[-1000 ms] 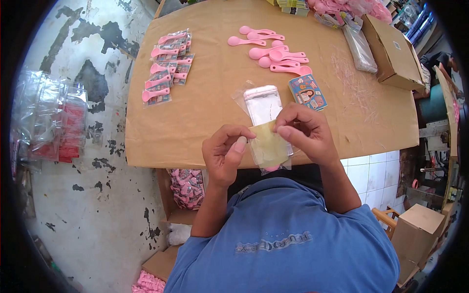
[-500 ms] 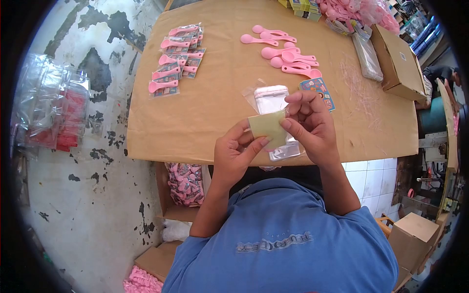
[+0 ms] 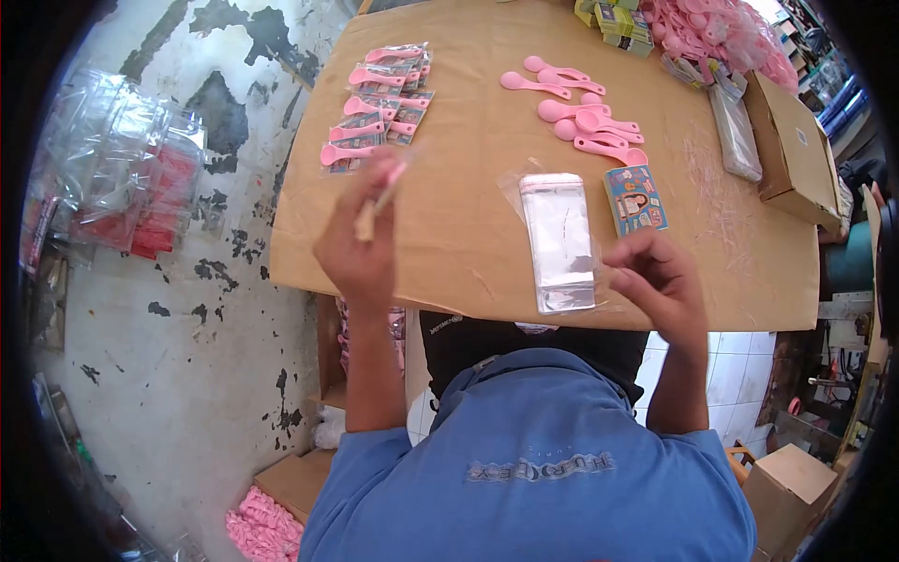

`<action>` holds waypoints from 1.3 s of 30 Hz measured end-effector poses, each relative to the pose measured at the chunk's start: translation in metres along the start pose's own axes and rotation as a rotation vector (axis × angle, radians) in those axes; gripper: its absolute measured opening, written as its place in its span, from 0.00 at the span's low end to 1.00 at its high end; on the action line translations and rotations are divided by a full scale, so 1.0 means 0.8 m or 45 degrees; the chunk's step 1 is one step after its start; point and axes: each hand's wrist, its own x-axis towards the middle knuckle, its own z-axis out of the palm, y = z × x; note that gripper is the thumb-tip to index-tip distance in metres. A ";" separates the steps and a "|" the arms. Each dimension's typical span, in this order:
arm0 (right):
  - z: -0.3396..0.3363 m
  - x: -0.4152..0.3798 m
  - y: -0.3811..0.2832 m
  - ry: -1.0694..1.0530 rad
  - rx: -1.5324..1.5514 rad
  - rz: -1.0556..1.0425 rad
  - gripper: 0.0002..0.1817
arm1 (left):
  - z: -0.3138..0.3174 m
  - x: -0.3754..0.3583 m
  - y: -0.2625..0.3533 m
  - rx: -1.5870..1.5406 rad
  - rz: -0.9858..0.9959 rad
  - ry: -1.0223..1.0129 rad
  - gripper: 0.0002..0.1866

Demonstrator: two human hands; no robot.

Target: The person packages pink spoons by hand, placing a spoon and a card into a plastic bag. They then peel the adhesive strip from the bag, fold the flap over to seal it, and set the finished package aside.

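My left hand [image 3: 361, 239], smeared by motion, is raised over the left part of the table, closed on a small packet [image 3: 382, 199] seen nearly edge-on, with a bit of pink at its top. Just beyond it lie rows of clear packets [image 3: 375, 103], each with a pink spoon over a printed card. My right hand [image 3: 665, 290] hovers at the right side of a stack of clear plastic bags [image 3: 560, 229], its fingers curled and thumb apart from the forefinger. Behind that hand rests a stack of blue printed cards [image 3: 637, 201]. Loose pink measuring spoons [image 3: 595, 117] lie farther back.
Brown paper covers the table [image 3: 449, 187]. At the back right are yellow card bundles [image 3: 623, 28], a heap of bagged pink spoons [image 3: 702, 33] and a cardboard box [image 3: 791, 145]. Thin plastic strips [image 3: 730, 211] litter the right side. Clear bags [image 3: 122, 178] hang at the left.
My hands have parted. The left one carried the packet away to the left, toward the finished-looking rows; the right one moved right and down, uncovering the bag stack and cards. The view shifted slightly.
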 end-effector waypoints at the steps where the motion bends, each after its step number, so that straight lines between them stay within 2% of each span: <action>1: -0.019 -0.006 -0.013 -0.034 0.014 -0.022 0.11 | -0.011 0.015 -0.018 0.181 0.067 -0.058 0.20; 3: -0.063 -0.016 -0.037 -0.155 0.151 -0.142 0.11 | -0.034 0.038 -0.051 0.537 0.201 -0.174 0.24; 4: -0.088 -0.015 -0.047 -0.243 0.272 -0.240 0.11 | -0.044 0.038 -0.069 0.656 0.120 -0.295 0.26; 6: -0.131 -0.006 -0.066 -0.461 0.771 -0.315 0.13 | -0.055 0.036 -0.104 0.887 -0.042 -0.537 0.30; 7: -0.150 0.002 -0.069 -0.206 0.454 -0.196 0.14 | -0.058 0.037 -0.106 0.801 -0.197 -0.681 0.34; 9: -0.183 0.018 -0.074 0.309 -0.176 0.053 0.14 | -0.053 0.028 -0.099 0.758 -0.138 -0.561 0.31; 13: -0.222 0.024 -0.038 0.686 -1.949 -0.343 0.14 | -0.026 -0.007 -0.064 0.513 -0.187 -0.259 0.19; 16: -0.171 0.032 -0.068 0.841 -0.867 0.228 0.15 | 0.018 -0.040 -0.023 0.428 -0.374 -0.316 0.11; 17: -0.161 0.036 -0.055 0.888 -1.116 0.146 0.16 | 0.037 -0.051 -0.011 0.391 -0.398 -0.378 0.11; 18: -0.158 0.038 -0.040 0.812 -1.273 -0.012 0.16 | 0.057 -0.061 -0.002 0.354 -0.421 -0.435 0.13; 20: -0.150 0.045 -0.017 0.621 -1.573 -0.333 0.17 | 0.089 -0.083 0.009 0.302 -0.309 -0.565 0.14; 23: -0.096 0.048 -0.004 0.554 -1.290 -0.008 0.21 | 0.117 -0.087 0.038 0.427 -0.189 -0.638 0.17; 27: -0.073 0.050 0.014 0.508 -1.102 0.306 0.26 | 0.124 -0.093 0.030 0.455 -0.182 -0.628 0.18; 30: -0.066 0.048 0.029 0.609 -1.019 0.179 0.23 | 0.117 -0.092 0.027 0.367 -0.228 -0.663 0.17; 33: -0.054 0.045 0.021 0.750 -1.101 -0.065 0.19 | 0.112 -0.092 0.027 0.244 -0.325 -0.701 0.16; 36: -0.029 0.041 0.014 0.572 -0.976 -0.204 0.13 | 0.104 -0.095 0.029 0.146 -0.340 -0.685 0.14; 39: -0.011 0.059 0.029 0.257 -1.198 -0.509 0.13 | 0.097 -0.095 0.035 0.170 -0.197 -0.655 0.17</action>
